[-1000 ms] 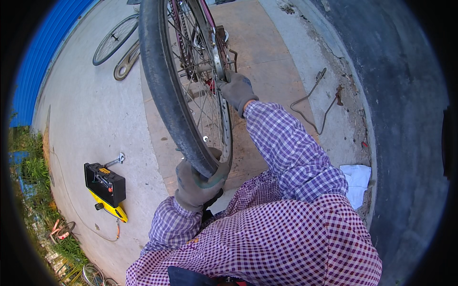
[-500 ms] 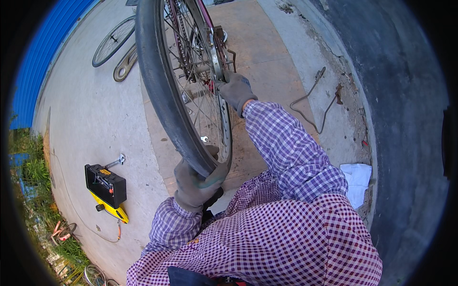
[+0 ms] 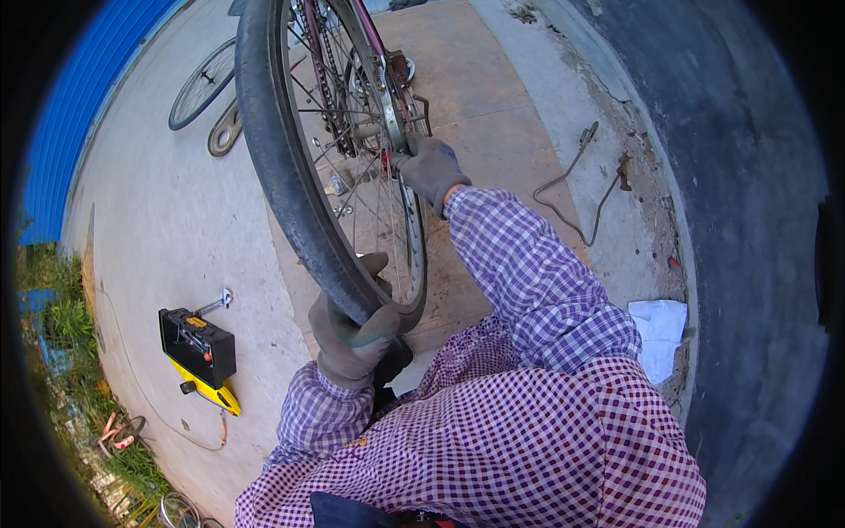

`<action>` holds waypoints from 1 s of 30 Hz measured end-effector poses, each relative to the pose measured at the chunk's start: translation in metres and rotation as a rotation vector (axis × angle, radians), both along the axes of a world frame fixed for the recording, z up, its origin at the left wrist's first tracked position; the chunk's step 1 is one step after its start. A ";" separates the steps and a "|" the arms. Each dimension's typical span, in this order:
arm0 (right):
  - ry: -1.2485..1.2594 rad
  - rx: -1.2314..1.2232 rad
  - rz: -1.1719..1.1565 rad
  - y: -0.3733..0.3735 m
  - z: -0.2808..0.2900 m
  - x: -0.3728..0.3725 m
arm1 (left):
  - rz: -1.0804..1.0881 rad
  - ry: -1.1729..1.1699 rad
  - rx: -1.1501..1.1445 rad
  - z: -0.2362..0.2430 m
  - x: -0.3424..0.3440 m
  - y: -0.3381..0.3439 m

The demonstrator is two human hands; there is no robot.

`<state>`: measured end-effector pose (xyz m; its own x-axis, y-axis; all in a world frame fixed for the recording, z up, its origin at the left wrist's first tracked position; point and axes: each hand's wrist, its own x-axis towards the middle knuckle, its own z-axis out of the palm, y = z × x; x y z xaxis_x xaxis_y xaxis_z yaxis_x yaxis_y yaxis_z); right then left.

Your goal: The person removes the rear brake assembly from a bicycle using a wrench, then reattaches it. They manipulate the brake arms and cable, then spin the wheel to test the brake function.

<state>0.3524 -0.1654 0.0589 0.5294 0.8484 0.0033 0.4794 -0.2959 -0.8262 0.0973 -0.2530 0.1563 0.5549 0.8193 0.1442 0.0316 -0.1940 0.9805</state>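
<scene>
A bicycle wheel with a worn black tyre [image 3: 286,216] stands before me, tilted, still next to the bike's purple frame tube [image 3: 365,31] and chain [image 3: 327,79]. My left hand [image 3: 354,339], in a grey glove, wraps around the tyre at its near lower end, fingers on both sides. My right hand [image 3: 431,172], gloved too, is closed beside the hub on the wheel's right side, near a metal stay [image 3: 387,101]. A small red part [image 3: 385,161] shows at its fingertips. What its fingers hold is hidden.
On the floor at left lie an open black toolbox [image 3: 198,348], a yellow tool [image 3: 209,387] and an adjustable wrench [image 3: 214,304]. Farther off are a spare wheel [image 3: 202,84] and a chain guard [image 3: 225,130]. Right: a bent metal rod [image 3: 598,220], white paper [image 3: 657,334], dark wall [image 3: 748,176].
The wheel has shifted slightly left. My left hand has moved a little left and up with the tyre, its fingers rising higher. My right hand stays by the hub, slightly farther left.
</scene>
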 end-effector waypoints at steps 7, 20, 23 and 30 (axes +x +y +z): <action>0.106 -0.050 0.030 0.001 0.007 -0.002 | 0.010 0.013 0.027 -0.001 -0.004 0.000; 0.082 -0.114 0.032 -0.003 0.018 -0.004 | 0.004 0.054 0.057 -0.001 -0.006 -0.002; 0.052 -0.118 0.023 -0.006 0.021 -0.004 | -0.004 0.053 0.047 -0.001 -0.006 -0.002; 0.028 -0.149 0.009 -0.007 0.027 -0.011 | -0.023 0.121 0.064 0.000 -0.012 0.003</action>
<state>0.3418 -0.1726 0.0854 0.5200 0.8430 -0.1379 0.4599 -0.4124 -0.7864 0.0855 -0.2498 0.1564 0.5902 0.7973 0.1263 0.1435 -0.2576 0.9555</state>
